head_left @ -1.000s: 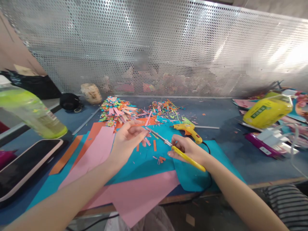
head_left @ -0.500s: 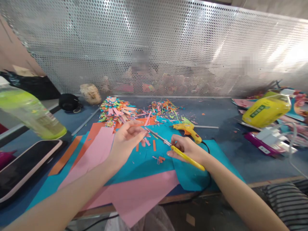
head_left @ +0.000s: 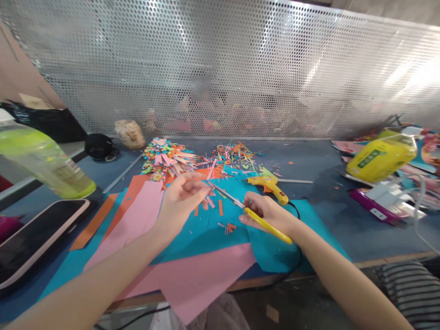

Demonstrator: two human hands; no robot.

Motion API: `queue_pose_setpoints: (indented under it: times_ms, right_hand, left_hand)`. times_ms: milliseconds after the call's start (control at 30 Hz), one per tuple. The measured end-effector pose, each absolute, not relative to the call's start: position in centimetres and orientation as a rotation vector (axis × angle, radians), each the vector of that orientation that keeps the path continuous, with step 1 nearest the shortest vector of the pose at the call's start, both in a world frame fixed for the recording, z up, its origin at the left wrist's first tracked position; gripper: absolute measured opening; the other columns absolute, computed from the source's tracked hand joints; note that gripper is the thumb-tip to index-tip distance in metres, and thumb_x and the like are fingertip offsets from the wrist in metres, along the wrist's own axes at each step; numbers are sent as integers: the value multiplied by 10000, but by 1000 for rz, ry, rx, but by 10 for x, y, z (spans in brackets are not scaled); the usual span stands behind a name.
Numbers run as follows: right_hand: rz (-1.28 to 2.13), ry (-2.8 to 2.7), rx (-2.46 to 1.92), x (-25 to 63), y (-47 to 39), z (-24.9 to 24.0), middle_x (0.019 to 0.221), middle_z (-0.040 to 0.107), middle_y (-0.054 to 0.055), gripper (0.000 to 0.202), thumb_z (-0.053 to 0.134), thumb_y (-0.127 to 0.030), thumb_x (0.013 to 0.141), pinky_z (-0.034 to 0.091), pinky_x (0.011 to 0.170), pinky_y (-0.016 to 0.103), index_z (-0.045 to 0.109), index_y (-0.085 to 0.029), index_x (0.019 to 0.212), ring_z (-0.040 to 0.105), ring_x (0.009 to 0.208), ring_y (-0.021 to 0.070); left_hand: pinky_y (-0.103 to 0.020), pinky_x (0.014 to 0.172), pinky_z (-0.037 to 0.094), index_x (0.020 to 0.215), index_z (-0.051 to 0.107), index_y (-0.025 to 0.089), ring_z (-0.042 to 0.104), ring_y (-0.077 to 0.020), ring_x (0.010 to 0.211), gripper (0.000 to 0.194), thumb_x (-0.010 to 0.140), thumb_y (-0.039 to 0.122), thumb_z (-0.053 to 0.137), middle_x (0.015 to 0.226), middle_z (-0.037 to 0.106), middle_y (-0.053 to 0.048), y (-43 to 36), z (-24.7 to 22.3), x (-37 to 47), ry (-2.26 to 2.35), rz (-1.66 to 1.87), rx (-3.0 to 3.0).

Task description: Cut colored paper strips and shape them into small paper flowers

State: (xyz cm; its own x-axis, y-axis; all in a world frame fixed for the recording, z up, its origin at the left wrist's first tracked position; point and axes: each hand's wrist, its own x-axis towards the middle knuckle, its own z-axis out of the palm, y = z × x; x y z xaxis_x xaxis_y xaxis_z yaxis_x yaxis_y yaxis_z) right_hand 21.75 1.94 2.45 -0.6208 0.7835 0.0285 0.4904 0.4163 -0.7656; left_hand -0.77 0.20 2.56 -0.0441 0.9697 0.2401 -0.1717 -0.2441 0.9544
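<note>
Blue bench [head_left: 323, 176] under perforated panel [head_left: 220, 59]. Mid-frame: right hand [head_left: 271, 209] holds yellow scissors [head_left: 268, 225]; left hand [head_left: 180, 195] curls by their tips, cannot tell whether pinching anything. Best: short, light snips, skin clear.

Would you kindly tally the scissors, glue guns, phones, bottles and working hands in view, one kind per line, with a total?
Scissors: 1, the yellow-handled scissors
Glue guns: 1, the yellow glue gun
Phones: 1, the dark-screened phone
Bottles: 2, the left-side bottle and the right-side bottle
Hands: 2, the left hand and the right hand
Total: 7
</note>
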Motion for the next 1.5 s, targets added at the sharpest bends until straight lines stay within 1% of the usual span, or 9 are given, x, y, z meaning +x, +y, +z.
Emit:
queue_pose_setpoints:
  times_ms: [167, 300, 467, 600, 767, 933, 1100, 1300, 1500]
  right_hand:
    - [1054, -2309, -1083, 217, 20, 24, 570, 359, -82, 310, 585, -436, 760, 228, 424, 204, 381, -204, 785, 309, 503, 72]
    - [1054, -2318, -1101, 217, 19, 24, 585, 357, -78, 345, 576, -484, 754, 238, 431, 208, 377, -204, 786, 308, 513, 74]
    - [999, -2343, -1134, 217, 20, 24, 579, 331, -78, 381, 544, -544, 754, 228, 433, 210, 372, -205, 780, 296, 516, 75]
    - [959, -2351, -1147, 218, 20, 24, 568, 313, -81, 399, 548, -561, 742, 217, 430, 209, 364, -208, 764, 281, 511, 73]
    - [938, -2348, -1156, 218, 21, 22, 550, 308, -84, 409, 554, -565, 735, 198, 423, 210, 352, -210, 745, 266, 498, 71]
    - [941, -2332, -1161, 219, 22, 20, 531, 311, -87, 407, 568, -557, 726, 186, 417, 208, 355, -210, 743, 259, 487, 69]
    - [934, -2323, -1167, 219, 22, 22, 520, 310, -87, 405, 581, -549, 715, 170, 412, 206, 364, -208, 735, 244, 481, 68]
    - [928, -2330, -1183, 219, 21, 22, 514, 299, -88, 393, 590, -524, 717, 162, 409, 206, 354, -209, 728, 232, 480, 68]
    - [902, -2332, -1195, 219, 22, 23, 514, 307, -88, 372, 608, -489, 714, 152, 409, 209, 365, -206, 726, 227, 480, 67]
  left_hand:
    - [-179, 374, 423, 925, 513, 207, 572, -86, 464, 249, 718, 228, 649, 693, 586, 43, 2, 24, -7, 978, 1480, 1248]
    - [-177, 387, 434, 927, 514, 209, 601, -106, 522, 251, 717, 212, 650, 686, 595, 38, 2, 23, -7, 970, 1484, 1245]
    - [-178, 374, 433, 924, 499, 197, 583, -93, 463, 257, 712, 185, 644, 678, 613, 38, 1, 26, -6, 981, 1458, 1244]
    - [-162, 351, 411, 919, 496, 190, 588, -91, 459, 263, 705, 190, 650, 682, 621, 34, 1, 28, -5, 1010, 1448, 1236]
    - [-154, 308, 367, 926, 497, 195, 576, -89, 434, 277, 702, 212, 658, 682, 622, 38, 1, 27, -5, 1019, 1440, 1254]
    - [-158, 303, 364, 917, 493, 201, 575, -92, 434, 266, 707, 220, 656, 687, 627, 36, 1, 27, -5, 1012, 1433, 1257]
    - [-146, 288, 333, 920, 489, 200, 574, -87, 429, 267, 710, 213, 652, 691, 627, 36, 0, 29, -5, 1024, 1425, 1255]
    - [-176, 341, 410, 922, 494, 199, 573, -90, 440, 272, 705, 218, 657, 684, 619, 39, 1, 27, -6, 1000, 1437, 1260]
    - [-178, 356, 417, 930, 498, 187, 577, -93, 456, 275, 705, 206, 656, 690, 616, 30, 2, 26, -7, 983, 1436, 1248]
